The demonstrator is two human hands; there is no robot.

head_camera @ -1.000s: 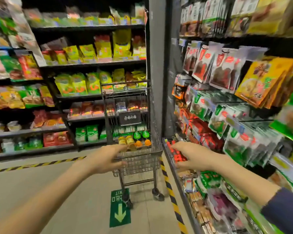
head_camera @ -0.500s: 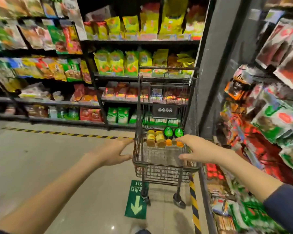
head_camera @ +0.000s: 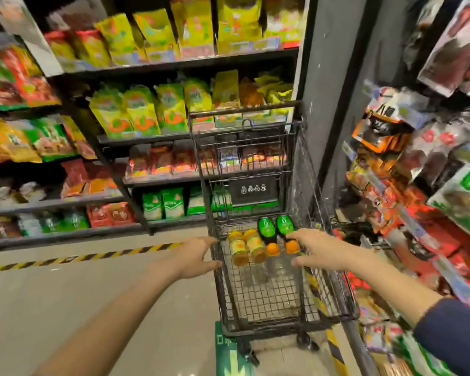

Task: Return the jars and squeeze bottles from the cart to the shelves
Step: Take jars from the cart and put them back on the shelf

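Note:
A black wire shopping cart [head_camera: 334,294] stands in front of me. In its basket lie two jars [head_camera: 247,246] with yellow labels, side by side, and two squeeze bottles [head_camera: 274,233] with green labels and orange caps to their right. My left hand [head_camera: 197,256] is open at the cart's left rim, fingers spread beside the wire. Inside the basket, my right hand [head_camera: 319,252] reaches with fingers apart, its fingertips at the right squeeze bottle; it holds nothing.
Shelves of yellow, green and red snack bags [head_camera: 147,112] fill the wall behind and left of the cart. Hanging packets [head_camera: 423,164] crowd the rack on the right, close to the cart. A grey pillar [head_camera: 329,77] rises behind the cart. Striped floor tape [head_camera: 92,256] runs left.
The view has closed in on the cart. My right hand has gone from the cart's right rim into the basket toward the squeeze bottles. My left hand has reached the left rim.

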